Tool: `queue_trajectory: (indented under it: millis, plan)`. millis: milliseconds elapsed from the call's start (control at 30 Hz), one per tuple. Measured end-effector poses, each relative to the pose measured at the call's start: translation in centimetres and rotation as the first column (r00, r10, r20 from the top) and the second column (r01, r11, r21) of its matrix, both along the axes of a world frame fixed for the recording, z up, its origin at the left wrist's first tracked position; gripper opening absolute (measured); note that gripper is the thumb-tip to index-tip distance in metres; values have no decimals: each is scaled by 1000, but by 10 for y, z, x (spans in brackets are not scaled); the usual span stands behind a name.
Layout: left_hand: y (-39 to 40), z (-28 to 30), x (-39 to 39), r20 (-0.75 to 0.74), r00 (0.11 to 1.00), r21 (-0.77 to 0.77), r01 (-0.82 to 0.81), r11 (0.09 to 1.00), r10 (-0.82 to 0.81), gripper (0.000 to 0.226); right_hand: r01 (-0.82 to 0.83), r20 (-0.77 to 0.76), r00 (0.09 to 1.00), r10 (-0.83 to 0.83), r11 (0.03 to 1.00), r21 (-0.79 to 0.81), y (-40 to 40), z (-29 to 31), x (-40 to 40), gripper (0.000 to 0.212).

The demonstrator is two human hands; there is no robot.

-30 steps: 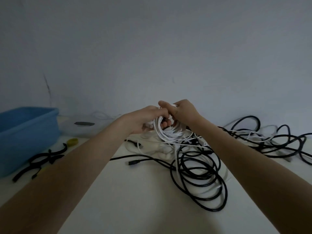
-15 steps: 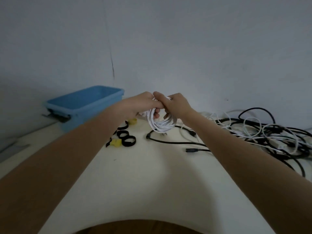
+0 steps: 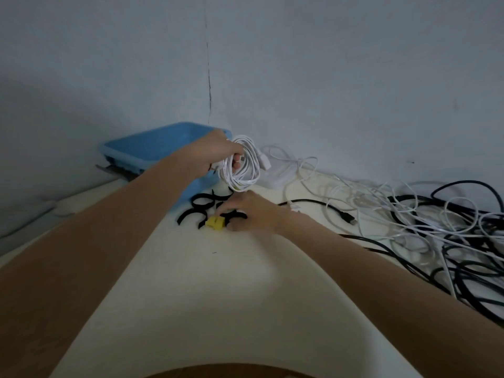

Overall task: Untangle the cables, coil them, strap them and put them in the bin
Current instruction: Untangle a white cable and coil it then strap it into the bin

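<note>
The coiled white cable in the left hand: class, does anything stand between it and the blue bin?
Nothing visible does. The left hand holds the coiled white cable up beside the blue bin, whose top is open. It carries no strap yet; the right hand is at the black straps.

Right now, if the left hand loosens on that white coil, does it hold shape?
Probably not. The white coil has no strap yet; only the left hand bunches its thin loops, so they'd likely spring apart. It looks light and floppy, sagging below the grip.
</note>
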State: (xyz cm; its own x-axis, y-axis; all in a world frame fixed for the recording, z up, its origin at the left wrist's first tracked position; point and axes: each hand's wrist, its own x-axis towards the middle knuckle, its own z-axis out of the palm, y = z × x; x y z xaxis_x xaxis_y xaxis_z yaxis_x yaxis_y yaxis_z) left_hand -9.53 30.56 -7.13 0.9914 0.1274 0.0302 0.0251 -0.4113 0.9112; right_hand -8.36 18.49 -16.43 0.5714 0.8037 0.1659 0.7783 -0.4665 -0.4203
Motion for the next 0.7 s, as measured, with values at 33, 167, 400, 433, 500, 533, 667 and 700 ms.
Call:
queue_trajectory:
  millis: [33,167,400,433,500,533,667,700]
  plan:
    - [1,-1,1,-3,1000,18,-2,1000,3,22,-21,49,999,24,998,-61,4,-4,-2,35]
    - [5,-5,1,-18,1000,58,-7,998,8,28,61,154,988,-31,980,-192,0,-7,-3,21]
    - [-4,-9,3,-8,1000,18,6,1000,-6,26,209,201,968,-152,930,-301,-41,0,3,11]
    - [-7,-8,4,0,1000,18,11,1000,-11,25,228,211,964,-164,918,-325,-44,0,4,8]
    - [-12,-6,4,23,1000,6,18,1000,-18,22,274,221,953,-209,904,-327,-51,1,7,5]
    - [-14,-5,4,40,999,1,17,1000,-17,19,294,204,949,-240,906,-304,-53,2,7,11]
    - [-16,-2,5,105,994,27,-14,1000,11,4,287,153,955,-255,925,-248,-47,2,6,14]
    - [-14,-2,5,109,994,31,-20,999,16,3,281,167,955,-245,927,-248,-43,1,6,11]
